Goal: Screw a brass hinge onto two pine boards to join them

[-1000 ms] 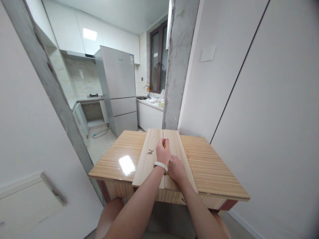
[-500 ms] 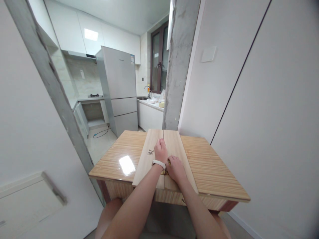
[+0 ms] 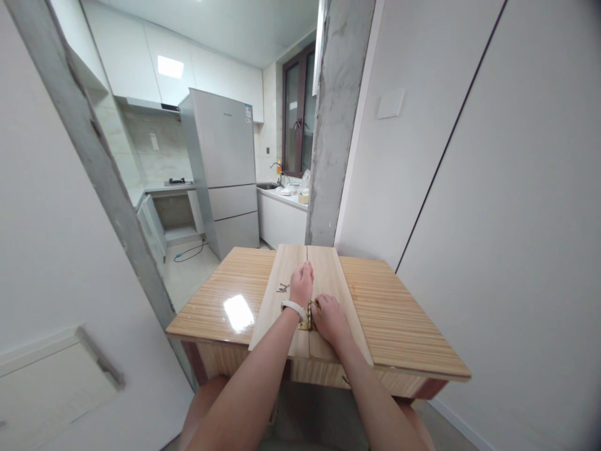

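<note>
Two pale wooden boards point(image 3: 280, 307) lie side by side on a striped wooden table point(image 3: 404, 319), their seam running away from me. My left hand point(image 3: 301, 283), with a white band on the wrist, is curled closed over the seam; what it holds is hidden. My right hand point(image 3: 330, 316) rests on the right board with its fingers closed against a brass hinge point(image 3: 307, 318) that sits across the seam. A few small dark screws point(image 3: 283, 288) lie on the left board, just left of my left hand.
A grey concrete pillar point(image 3: 333, 125) and white wall panels stand right behind the table. To the left, a doorway opens onto a kitchen with a silver fridge point(image 3: 225, 169), a counter and a sink point(image 3: 282, 188). My knees are under the table's near edge.
My left hand has shifted slightly away along the seam, and the yellow thing seen in it a second ago is now hidden. The brass hinge now shows beside my left wrist.
</note>
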A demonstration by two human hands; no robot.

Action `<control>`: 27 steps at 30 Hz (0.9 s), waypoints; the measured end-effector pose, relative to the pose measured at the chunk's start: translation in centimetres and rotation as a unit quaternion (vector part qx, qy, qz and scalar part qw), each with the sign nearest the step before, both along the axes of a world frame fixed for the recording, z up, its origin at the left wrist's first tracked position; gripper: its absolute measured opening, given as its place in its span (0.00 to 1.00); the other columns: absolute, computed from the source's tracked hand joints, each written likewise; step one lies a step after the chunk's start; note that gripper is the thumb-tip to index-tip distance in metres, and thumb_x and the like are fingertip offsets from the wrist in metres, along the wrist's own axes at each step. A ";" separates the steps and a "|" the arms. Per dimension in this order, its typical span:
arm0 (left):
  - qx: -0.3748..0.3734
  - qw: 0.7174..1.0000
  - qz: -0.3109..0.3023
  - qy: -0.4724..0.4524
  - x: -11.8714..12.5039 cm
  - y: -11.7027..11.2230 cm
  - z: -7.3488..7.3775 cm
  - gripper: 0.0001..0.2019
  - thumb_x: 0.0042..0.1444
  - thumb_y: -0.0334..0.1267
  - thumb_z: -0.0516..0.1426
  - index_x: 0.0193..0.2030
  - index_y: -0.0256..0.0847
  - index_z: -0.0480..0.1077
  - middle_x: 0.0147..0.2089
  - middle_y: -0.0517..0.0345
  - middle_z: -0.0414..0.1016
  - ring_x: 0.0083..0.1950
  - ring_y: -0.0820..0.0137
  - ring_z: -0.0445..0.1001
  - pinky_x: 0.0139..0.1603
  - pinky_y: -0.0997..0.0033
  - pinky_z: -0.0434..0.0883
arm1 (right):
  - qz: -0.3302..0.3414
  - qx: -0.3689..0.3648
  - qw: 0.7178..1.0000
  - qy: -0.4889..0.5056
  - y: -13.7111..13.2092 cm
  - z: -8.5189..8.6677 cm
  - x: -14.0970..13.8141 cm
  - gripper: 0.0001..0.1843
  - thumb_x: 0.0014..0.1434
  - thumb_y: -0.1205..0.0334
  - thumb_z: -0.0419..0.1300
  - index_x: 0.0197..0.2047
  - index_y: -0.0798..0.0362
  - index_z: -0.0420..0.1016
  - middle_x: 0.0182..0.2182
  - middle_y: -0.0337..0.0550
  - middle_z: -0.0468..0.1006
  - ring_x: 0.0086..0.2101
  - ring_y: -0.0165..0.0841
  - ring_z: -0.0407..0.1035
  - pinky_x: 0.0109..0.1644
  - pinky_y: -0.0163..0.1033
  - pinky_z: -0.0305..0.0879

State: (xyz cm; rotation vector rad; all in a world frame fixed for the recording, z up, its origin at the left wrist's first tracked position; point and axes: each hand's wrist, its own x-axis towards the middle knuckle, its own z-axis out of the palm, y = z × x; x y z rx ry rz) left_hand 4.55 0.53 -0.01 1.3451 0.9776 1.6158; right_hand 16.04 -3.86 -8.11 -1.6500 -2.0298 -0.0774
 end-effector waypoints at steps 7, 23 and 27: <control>0.016 0.982 0.174 0.068 0.2 -0.9 0.3 0.17 0.70 0.51 0.49 0.34 0.43 0.66 0.31 0.59 0.71 0.35 0.68 0.69 0.38 0.69 0.62 | 0.003 -0.001 1.000 0.001 0.0 -0.1 0.0 0.10 0.69 0.57 0.51 0.42 0.49 0.72 0.45 0.48 0.77 0.47 0.39 0.66 0.51 0.41 0.56; 0.013 0.995 0.086 0.044 0.6 -0.2 0.2 0.18 0.66 0.38 0.45 0.23 0.44 0.58 0.22 0.63 0.59 0.26 0.70 0.61 0.29 0.69 0.57 | -0.003 -0.001 1.000 -0.003 0.2 -0.5 0.0 0.11 0.69 0.55 0.51 0.42 0.49 0.72 0.44 0.48 0.77 0.47 0.39 0.66 0.51 0.41 0.56; -0.016 0.999 0.028 0.010 0.0 0.2 0.5 0.16 0.63 0.37 0.47 0.22 0.44 0.58 0.21 0.63 0.56 0.22 0.71 0.57 0.25 0.71 0.55 | -0.006 -0.004 1.000 -0.007 0.3 -0.5 0.0 0.13 0.69 0.54 0.51 0.42 0.49 0.73 0.44 0.49 0.77 0.48 0.39 0.66 0.52 0.41 0.55</control>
